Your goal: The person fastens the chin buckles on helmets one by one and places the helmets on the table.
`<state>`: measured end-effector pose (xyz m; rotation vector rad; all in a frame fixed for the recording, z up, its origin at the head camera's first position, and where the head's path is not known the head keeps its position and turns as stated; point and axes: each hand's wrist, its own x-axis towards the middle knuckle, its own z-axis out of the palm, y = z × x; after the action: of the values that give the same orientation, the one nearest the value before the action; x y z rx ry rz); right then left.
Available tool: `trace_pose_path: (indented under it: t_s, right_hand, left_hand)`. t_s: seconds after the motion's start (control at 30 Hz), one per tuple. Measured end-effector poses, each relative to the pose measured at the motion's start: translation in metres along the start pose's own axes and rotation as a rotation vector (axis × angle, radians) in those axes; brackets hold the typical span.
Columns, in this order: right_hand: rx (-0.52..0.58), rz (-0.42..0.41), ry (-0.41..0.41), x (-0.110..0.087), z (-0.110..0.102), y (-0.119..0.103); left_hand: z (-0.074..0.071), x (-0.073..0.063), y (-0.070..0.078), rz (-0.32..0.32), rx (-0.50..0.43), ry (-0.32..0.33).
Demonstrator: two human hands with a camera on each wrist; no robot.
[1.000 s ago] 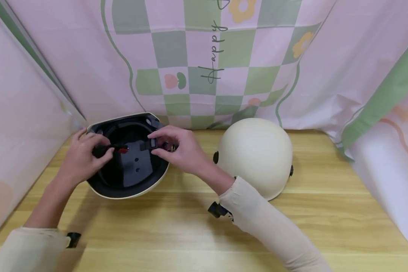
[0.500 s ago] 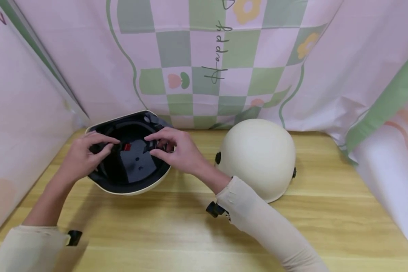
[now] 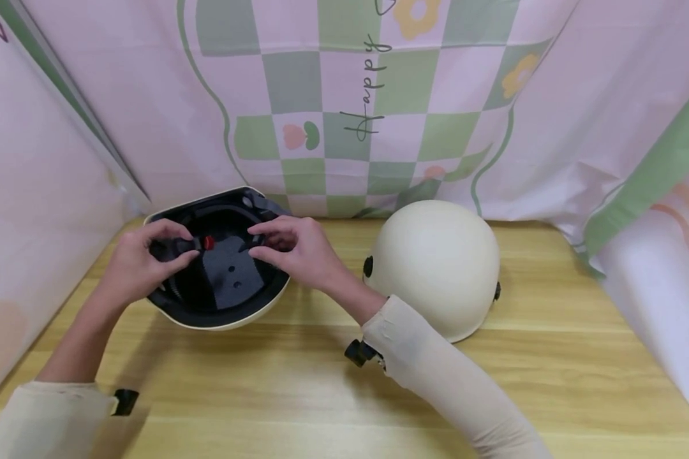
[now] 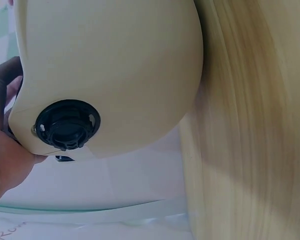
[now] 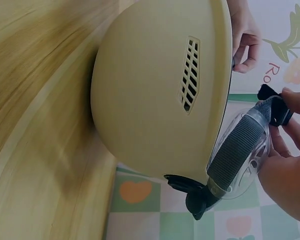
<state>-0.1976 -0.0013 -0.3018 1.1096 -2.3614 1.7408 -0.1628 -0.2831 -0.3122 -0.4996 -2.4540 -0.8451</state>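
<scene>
An upturned cream helmet [image 3: 229, 324] with a black lining lies on the left of the table, its opening facing up. Over that opening, my left hand [image 3: 140, 261] pinches a black buckle half with a red part [image 3: 208, 242] at its end. My right hand [image 3: 307, 252] pinches the other black buckle half [image 5: 279, 110], attached to a dark strap [image 5: 237, 150]. A small gap separates the two halves. Clear plastic surrounds part of this strap in the right wrist view. In the left wrist view, the helmet's outside, with its black round fitting [image 4: 68, 125], hides most of my left fingers.
A second cream helmet [image 3: 439, 274] sits dome up to the right of my right forearm, with black fittings on its sides. Wood-grain boards form the table [image 3: 252, 389]. Printed curtains [image 3: 390, 95] hang behind and along both sides.
Both hands have shifted slightly and turned the buckle halves they hold. The right half shows less from above, while more of the left half's black body shows. The second helmet stays put.
</scene>
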Motion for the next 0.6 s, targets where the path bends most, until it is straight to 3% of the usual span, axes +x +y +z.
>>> trace_pose_path:
  t_s: [0.13, 0.33, 0.6]
  right_hand:
    - [0.013, 0.001, 0.009, 0.003, 0.001, -0.001]
    - [0.020, -0.075, 0.026, 0.009, 0.000, -0.011]
    - [0.147, -0.168, 0.085, 0.024, -0.010, -0.034]
  left_hand:
    - [-0.001, 0.002, 0.000, -0.003, -0.050, 0.017]
    - [-0.003, 0.004, 0.004, -0.025, -0.165, -0.006]
    - [-0.009, 0.005, 0.007, -0.114, -0.566, -0.029]
